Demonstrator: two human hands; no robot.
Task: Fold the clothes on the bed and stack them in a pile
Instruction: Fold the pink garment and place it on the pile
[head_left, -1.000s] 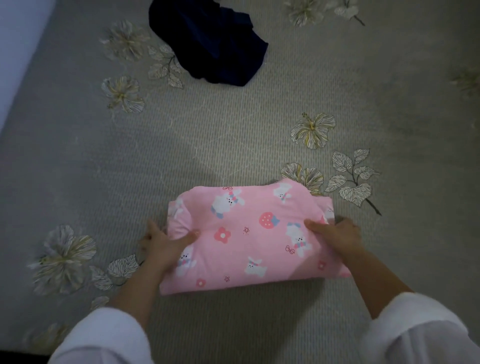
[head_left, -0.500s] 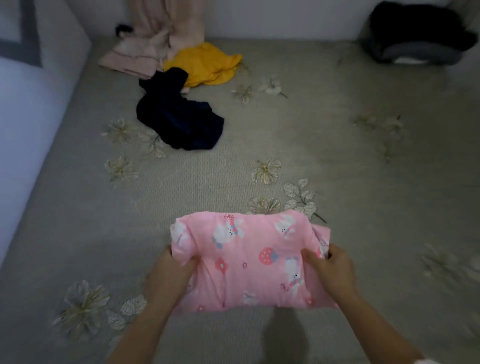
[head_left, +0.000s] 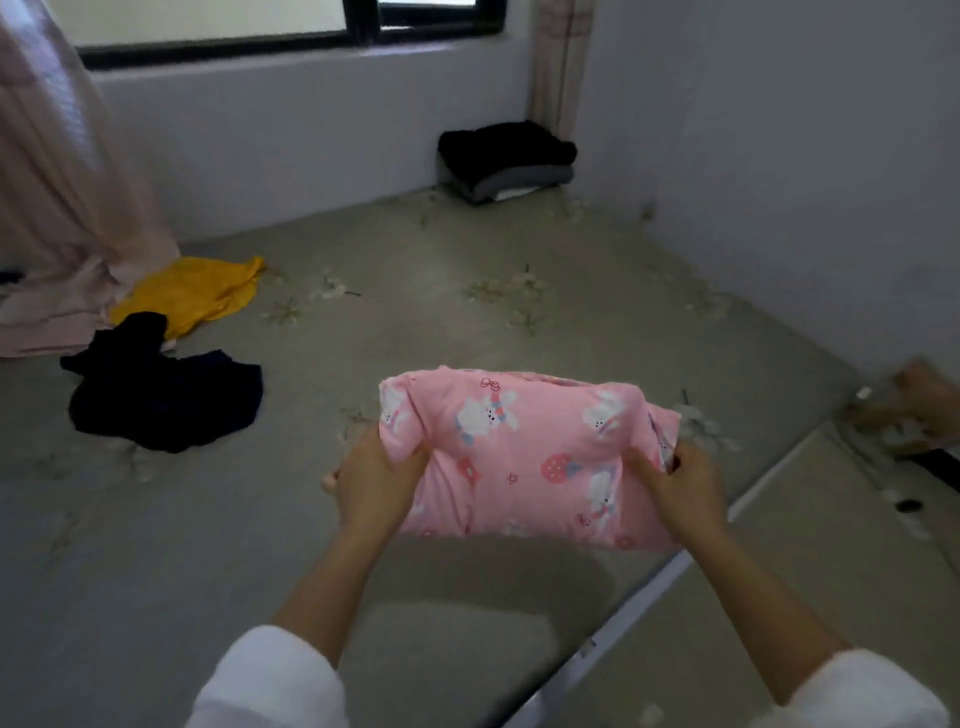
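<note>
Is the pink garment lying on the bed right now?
No, the left hand and right hand hold the pink garment above the bed.

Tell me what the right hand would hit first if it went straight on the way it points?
Beyond the pink rabbit-print folded garment it grips, the right hand points across grey floral bed cover toward the folded black and grey clothes stack in the corner; likely that first, though depth is unclear.

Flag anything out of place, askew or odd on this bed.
Nothing damaged or spilled. A crumpled dark navy garment and a crumpled yellow garment lie unfolded on the left, apart from the folded dark stack in the far corner. The left hand and right hand grip the folded pink bunny-print garment.
</note>
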